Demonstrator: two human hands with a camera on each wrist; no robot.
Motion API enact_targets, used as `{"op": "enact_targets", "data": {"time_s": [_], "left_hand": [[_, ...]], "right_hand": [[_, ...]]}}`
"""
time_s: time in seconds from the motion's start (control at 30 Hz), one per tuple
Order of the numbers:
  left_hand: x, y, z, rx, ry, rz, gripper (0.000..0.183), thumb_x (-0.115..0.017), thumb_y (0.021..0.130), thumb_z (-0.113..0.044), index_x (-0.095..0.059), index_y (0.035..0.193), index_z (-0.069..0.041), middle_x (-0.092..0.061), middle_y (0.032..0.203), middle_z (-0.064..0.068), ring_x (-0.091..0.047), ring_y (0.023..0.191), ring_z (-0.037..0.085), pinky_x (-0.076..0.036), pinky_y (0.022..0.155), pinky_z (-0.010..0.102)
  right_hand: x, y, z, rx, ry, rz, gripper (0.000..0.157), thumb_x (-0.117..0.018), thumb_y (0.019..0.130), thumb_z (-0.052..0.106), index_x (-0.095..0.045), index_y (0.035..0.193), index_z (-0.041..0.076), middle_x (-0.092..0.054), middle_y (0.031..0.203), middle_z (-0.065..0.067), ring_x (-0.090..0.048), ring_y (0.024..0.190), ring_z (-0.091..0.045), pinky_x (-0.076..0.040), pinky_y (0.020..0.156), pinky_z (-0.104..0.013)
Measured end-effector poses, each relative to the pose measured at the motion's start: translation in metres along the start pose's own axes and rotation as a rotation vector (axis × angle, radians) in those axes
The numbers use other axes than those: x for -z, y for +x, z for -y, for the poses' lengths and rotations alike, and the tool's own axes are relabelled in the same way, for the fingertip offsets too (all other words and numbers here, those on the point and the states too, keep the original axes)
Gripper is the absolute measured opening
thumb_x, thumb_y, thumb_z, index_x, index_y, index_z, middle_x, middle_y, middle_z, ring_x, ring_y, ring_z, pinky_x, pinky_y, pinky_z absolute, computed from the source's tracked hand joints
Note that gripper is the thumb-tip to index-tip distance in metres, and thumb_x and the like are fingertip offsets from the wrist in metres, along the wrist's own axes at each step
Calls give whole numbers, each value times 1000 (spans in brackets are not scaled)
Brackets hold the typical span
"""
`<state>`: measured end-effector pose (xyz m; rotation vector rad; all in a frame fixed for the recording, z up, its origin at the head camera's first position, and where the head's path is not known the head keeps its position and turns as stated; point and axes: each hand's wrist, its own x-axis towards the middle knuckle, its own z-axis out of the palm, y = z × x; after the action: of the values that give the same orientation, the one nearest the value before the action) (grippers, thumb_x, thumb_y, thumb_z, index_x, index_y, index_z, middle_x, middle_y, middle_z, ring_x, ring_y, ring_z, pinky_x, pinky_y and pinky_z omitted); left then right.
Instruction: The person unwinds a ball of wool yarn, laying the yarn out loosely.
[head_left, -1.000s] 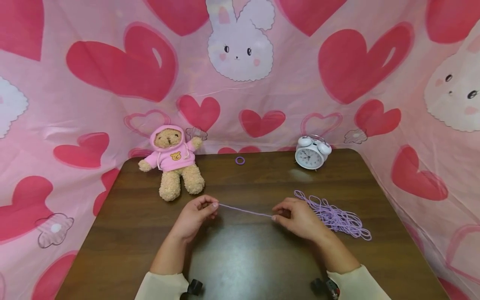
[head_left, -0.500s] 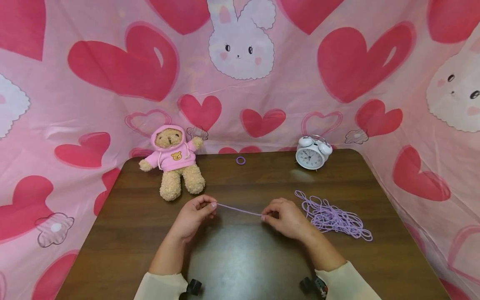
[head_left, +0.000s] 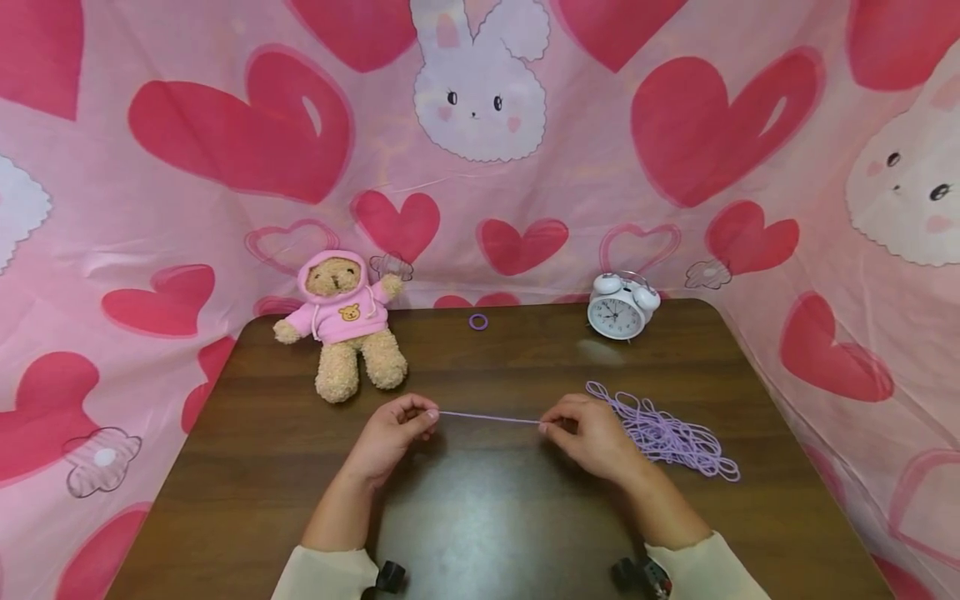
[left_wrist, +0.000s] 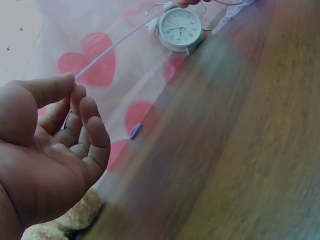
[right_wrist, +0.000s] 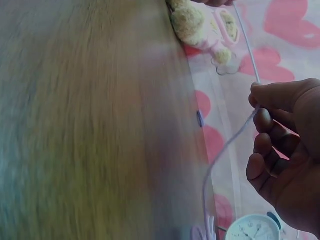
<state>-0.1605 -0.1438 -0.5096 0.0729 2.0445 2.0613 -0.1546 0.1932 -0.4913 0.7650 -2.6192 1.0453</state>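
Observation:
A thin purple cord (head_left: 489, 417) runs almost level and straight between my two hands above the table. My left hand (head_left: 393, 433) pinches one end of it between thumb and index finger; the other fingers curl loosely in the left wrist view. Thumb and forefinger of my right hand (head_left: 592, 433) pinch the cord farther along. From there, in the right wrist view, a slack length of cord (right_wrist: 212, 165) hangs away past the fingers toward the heap. That loose heap of looped purple cord (head_left: 667, 437) lies on the table, just right of my right hand.
A teddy bear (head_left: 348, 321) in a pink hoodie sits at the back left of the brown wooden table (head_left: 480, 517). A small purple ring (head_left: 477, 322) lies near the back edge. At the back right stands a white alarm clock (head_left: 621, 307). Pink heart-patterned cloth (head_left: 480, 192) hangs behind.
My right hand first came toward the left hand, then moved back to the right. The cord between them slackened a little shorter and now looks straighter and more level. The left hand stays nearly still.

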Motion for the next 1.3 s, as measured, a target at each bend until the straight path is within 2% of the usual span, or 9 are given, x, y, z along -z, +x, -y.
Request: {"op": "enact_targets", "data": {"time_s": [0.23,0.5,0.77,0.97,1.13,1.3], "left_hand": [[-17,4,4,-26,83,46,22,-70,99,-11,-67,112,7,-66,94,8,-64,90,33,-54,79,33],[-42,10,5,-34,88,96,22,-71,98,-11,-68,110,7,-66,90,5,-63,83,17,-53,78,33],[-66,20,2,-45,115,136,17,-74,97,-14,-71,106,0,-65,84,1,-60,78,17,-52,73,34],[-86,27,0,-53,115,175,14,-74,97,-14,-72,105,-2,-65,82,0,-59,75,14,-51,70,34],[-105,32,-2,-62,122,204,13,-74,97,-15,-73,104,-4,-64,79,-1,-57,72,12,-49,66,33],[-122,35,0,-67,134,209,12,-75,97,-16,-74,102,-6,-63,77,0,-56,69,23,-46,57,29]], "right_hand": [[18,-12,-10,-43,-20,-27,11,-85,86,12,-79,90,21,-65,83,19,-57,74,-3,-47,65,-25],[38,-28,-21,-68,-80,-91,13,-86,83,12,-80,88,23,-64,83,19,-55,72,-3,-44,63,-24],[55,-43,-32,-87,-115,-149,13,-87,84,11,-80,89,20,-69,86,16,-56,71,-2,-43,62,-15],[71,-55,-37,-126,-152,-159,15,-86,84,10,-79,88,23,-65,82,17,-53,68,-2,-40,60,-15],[84,-65,-44,-145,-202,-177,15,-87,82,8,-80,88,21,-67,84,16,-54,69,-2,-40,62,-15],[95,-75,-51,-160,-229,-198,14,-87,82,8,-80,90,18,-69,85,14,-53,68,-2,-40,61,-15]]}}
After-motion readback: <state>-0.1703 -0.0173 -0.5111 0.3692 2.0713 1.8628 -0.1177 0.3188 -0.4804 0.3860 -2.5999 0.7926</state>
